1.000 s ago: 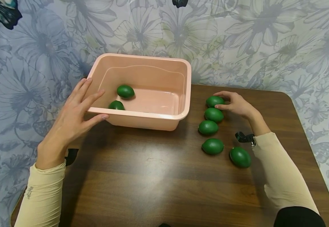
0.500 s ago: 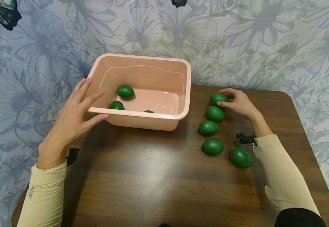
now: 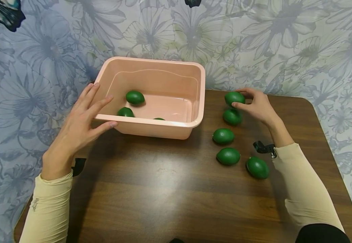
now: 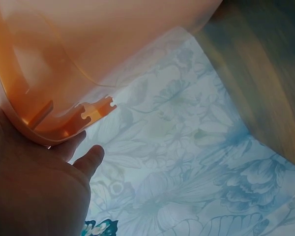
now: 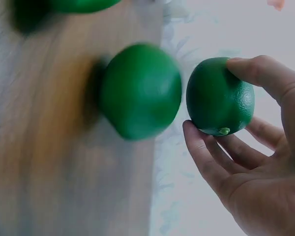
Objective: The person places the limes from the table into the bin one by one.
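Note:
In the head view my right hand (image 3: 256, 106) pinches a green lime (image 3: 235, 98) between thumb and fingers. The right wrist view shows the thumb on one side of that lime (image 5: 220, 96) and fingertips on the other. A second lime (image 3: 232, 116) lies just in front of it. My left hand (image 3: 75, 130) rests with spread, mostly straight fingers along the left end of a peach plastic basin (image 3: 151, 123), its thumb by the front rim. Inside the basin are two limes (image 3: 135, 97) toward the left, and the top of another (image 3: 159, 118) shows above the front rim.
Three more limes (image 3: 223, 136) lie on the brown wooden table (image 3: 151, 189), to the right of the basin. A flower-patterned covering (image 3: 255, 44) stands behind the table and runs down its left side.
My right hand has drawn its lime back and slightly right, and the lime in front of it has shifted too. Another lime has come into sight inside the basin. The left hand stays put.

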Tool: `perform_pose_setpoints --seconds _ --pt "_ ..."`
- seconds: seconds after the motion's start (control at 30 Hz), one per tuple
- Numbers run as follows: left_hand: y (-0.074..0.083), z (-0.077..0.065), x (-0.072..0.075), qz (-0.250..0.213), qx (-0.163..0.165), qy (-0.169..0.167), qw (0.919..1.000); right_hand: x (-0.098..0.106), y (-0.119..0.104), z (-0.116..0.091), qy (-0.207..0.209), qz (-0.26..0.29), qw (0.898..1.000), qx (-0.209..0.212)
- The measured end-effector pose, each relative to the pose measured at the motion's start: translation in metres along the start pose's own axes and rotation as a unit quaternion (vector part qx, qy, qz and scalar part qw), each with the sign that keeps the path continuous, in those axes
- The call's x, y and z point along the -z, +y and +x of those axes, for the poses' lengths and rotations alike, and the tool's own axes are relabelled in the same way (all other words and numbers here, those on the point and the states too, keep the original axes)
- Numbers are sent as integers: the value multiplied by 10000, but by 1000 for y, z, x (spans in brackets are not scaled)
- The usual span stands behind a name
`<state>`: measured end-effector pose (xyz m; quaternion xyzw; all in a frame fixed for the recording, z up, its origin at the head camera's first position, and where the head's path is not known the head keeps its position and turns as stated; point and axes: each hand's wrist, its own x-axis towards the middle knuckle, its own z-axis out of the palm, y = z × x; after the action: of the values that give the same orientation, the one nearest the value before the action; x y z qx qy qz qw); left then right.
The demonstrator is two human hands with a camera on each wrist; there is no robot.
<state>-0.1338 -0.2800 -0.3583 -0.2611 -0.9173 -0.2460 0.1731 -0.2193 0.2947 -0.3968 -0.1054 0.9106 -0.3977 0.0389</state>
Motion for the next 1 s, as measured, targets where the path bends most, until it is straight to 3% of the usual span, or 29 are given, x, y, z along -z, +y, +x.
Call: perform_pose_setpoints --seconds 0.63,1.0 --pt "1 -1 1 22 2 -53 10000 5 -83 11 825 734 9910 759" --pt "0 -1 0 11 -73 -12 10000 -10 -143 16 1031 758 9841 1229"
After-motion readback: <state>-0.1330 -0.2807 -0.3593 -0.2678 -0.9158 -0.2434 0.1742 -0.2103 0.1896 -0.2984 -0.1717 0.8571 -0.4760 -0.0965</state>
